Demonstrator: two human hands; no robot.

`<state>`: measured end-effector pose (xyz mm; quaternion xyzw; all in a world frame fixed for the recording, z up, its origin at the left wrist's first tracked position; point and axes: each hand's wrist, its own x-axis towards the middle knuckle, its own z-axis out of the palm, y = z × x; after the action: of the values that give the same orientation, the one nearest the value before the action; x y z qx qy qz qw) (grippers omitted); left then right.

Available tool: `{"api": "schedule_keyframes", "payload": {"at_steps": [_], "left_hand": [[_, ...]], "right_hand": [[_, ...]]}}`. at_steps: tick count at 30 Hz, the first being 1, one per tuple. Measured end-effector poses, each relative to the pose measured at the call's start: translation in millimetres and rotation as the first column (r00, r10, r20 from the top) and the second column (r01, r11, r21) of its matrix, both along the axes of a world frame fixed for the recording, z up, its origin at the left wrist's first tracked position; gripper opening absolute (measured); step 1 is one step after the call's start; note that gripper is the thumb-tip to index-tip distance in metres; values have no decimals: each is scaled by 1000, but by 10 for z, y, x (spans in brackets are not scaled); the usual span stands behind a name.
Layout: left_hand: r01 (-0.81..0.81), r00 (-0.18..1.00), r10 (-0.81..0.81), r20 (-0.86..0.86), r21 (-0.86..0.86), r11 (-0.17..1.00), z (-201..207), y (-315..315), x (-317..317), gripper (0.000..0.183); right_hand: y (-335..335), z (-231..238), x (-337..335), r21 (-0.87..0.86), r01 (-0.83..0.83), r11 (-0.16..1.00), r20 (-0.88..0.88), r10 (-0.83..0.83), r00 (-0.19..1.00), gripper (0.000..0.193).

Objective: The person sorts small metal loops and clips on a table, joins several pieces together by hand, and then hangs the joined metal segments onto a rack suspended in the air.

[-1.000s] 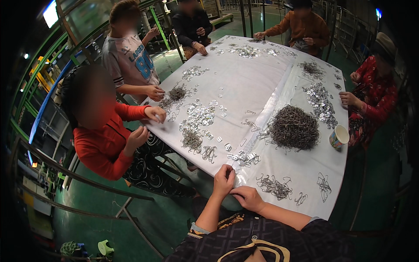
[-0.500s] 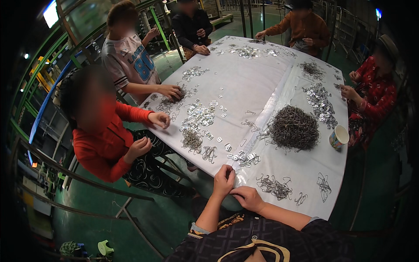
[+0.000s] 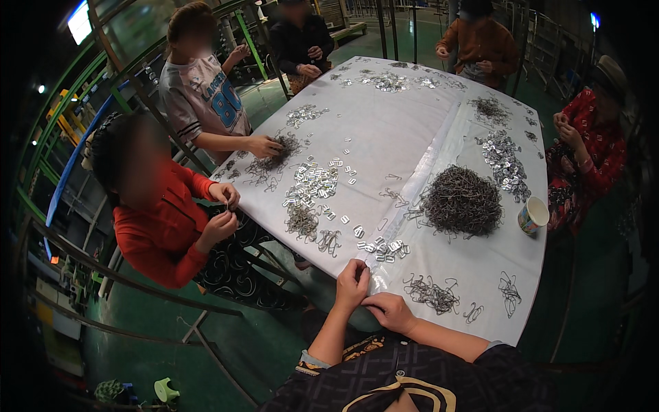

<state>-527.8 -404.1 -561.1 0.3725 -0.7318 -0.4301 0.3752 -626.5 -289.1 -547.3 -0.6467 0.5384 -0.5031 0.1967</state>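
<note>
The near edge of the white surface (image 3: pixel 377 137) passes close by both hands. The left hand (image 3: pixel 352 280) is at that edge, its fingers curled toward the thumb; the right hand (image 3: pixel 390 311) is just beside it, fingers bent under. Whether either has hold of anything, I cannot tell. Just beyond the left hand lies a small group of silver buckles (image 3: pixel 390 248); near the right hand is a loose heap of wire hooks (image 3: pixel 434 295). A broad stretch of white runs between the mixed piles (image 3: pixel 314 184) on the left and a shiny strip (image 3: pixel 427 156) laid lengthwise. Right of the strip is a big dark mound (image 3: pixel 461 200), with a paper cup (image 3: pixel 533 215) near the right edge. A person in red (image 3: pixel 161 230) works at the left edge, above green floor (image 3: pixel 154 329).
</note>
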Motion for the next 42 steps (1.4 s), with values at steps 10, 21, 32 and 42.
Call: {"api": "schedule_keyframes", "payload": {"at_steps": [10, 21, 32, 42], "left_hand": [[-6, 999, 3, -33, -85, 996, -77, -9, -9, 9], [8, 999, -10, -39, -73, 997, -51, -13, -30, 8], [137, 971, -92, -222, 198, 971, 364, 10, 195, 8], [184, 982, -172, -76, 202, 962, 388, 367, 590, 9]], "right_hand": [[7, -13, 2, 1, 0, 1000, -3, 0, 1000, 16], [4, 4, -13, 0, 6, 1000, -11, -6, 1000, 16], [22, -29, 9, 86, 37, 996, 114, -46, 992, 25], [33, -12, 12, 149, 15, 989, 261, -54, 964, 31]]}}
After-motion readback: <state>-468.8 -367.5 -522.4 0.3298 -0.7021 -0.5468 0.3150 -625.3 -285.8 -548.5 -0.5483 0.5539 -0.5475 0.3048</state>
